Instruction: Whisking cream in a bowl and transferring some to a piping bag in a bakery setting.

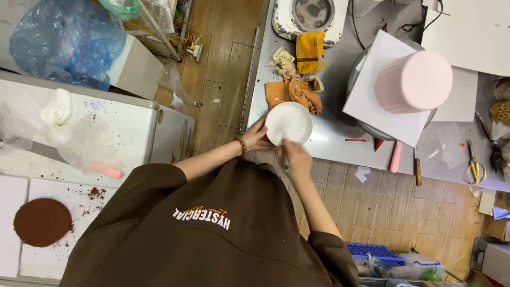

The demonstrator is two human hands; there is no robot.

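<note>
My left hand [256,137], with a bead bracelet at the wrist, holds the near left rim of a white bowl [289,121] that sits at the front edge of the steel table [329,141]. The bowl holds something white. Just below the bowl's near rim, my right hand [295,159] is closed around a thin utensil [285,162] whose tip reaches toward the bowl. My brown sleeves and shirt hide the floor below.
Behind the bowl lie an orange cloth [295,93] and a yellow packet [309,51]. A pink cake [415,82] stands on a white board to the right, with a pink scraper [395,157] and yellow-handled scissors [475,167] nearby. A brown disc [42,221] lies far left.
</note>
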